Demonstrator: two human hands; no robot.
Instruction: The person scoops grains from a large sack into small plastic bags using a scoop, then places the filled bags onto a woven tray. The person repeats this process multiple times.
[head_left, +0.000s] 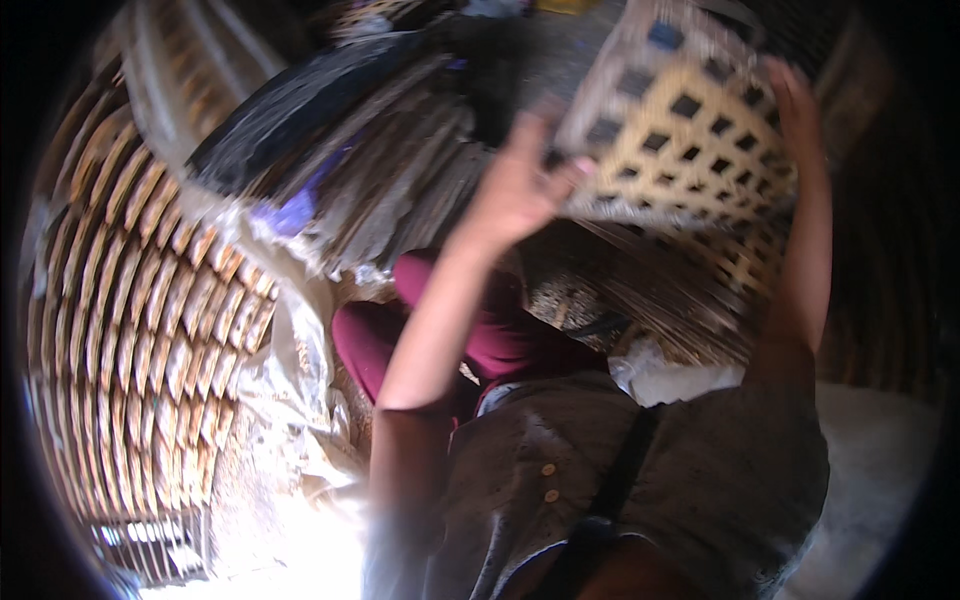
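A woven basket with an open lattice (675, 135) is at the upper right, blurred by motion. My left hand (525, 176) is at the basket's near left edge with its fingers spread; the blur hides whether it touches the weave. My right hand (791, 97) reaches up along the far right side of the same basket, fingers extended, and its hold on the rim cannot be made out. Beneath the basket lies a bundle of thin brown sticks or strips (667, 292). More lattice weave (742, 262) shows just below the basket.
Stacked rows of curved, light-brown pieces (165, 292) rise on the left. Crumpled translucent plastic sheeting (292, 352) hangs beside them. Dark, long flat strips (405, 172) lie ahead, near a dark sheet (300, 97) and a purple cloth or plastic piece (296, 210). White sheeting (675, 375) lies at my right side.
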